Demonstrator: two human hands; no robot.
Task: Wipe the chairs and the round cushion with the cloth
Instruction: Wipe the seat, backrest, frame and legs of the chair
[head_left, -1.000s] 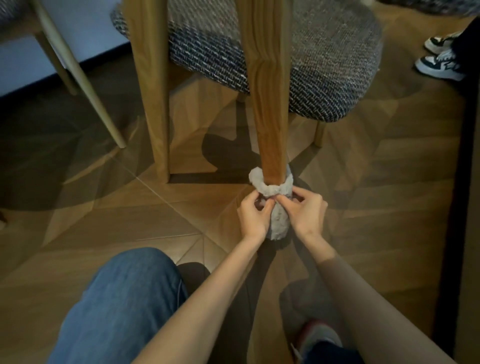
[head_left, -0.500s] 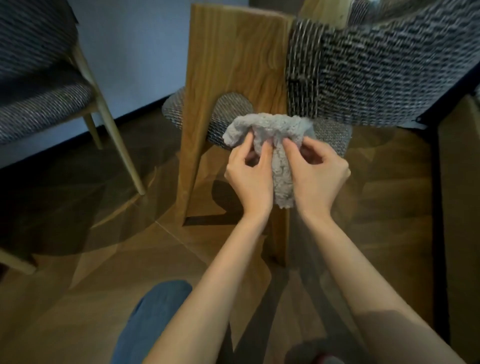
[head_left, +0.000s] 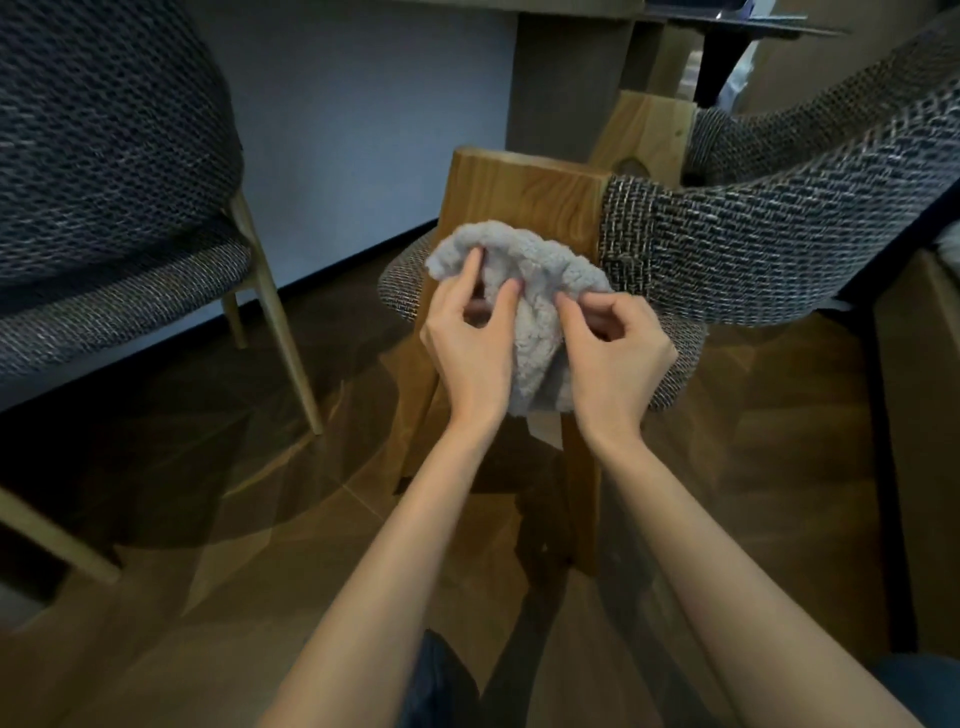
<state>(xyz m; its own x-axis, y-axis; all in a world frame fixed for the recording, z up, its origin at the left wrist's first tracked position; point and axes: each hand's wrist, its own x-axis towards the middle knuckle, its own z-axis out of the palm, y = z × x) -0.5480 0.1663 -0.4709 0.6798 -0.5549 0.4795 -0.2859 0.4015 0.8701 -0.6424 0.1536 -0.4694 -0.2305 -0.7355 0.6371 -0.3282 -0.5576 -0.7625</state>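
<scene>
Wood floor; cloth between left hand and right hand (perhaps against chair).

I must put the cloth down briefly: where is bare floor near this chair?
Bare floor lies between the left chair's pale leg and the wooden leg ahead, and right of the woven seat. Crowded at the cloth, pinched by left hand and right hand.

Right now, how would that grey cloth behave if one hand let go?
Likely floppy: the cloth drapes and bunches between the left hand and right hand. Probably light, since fingertip pinches hold it. Its fluffy pile looks grippy, not slippery.
</scene>
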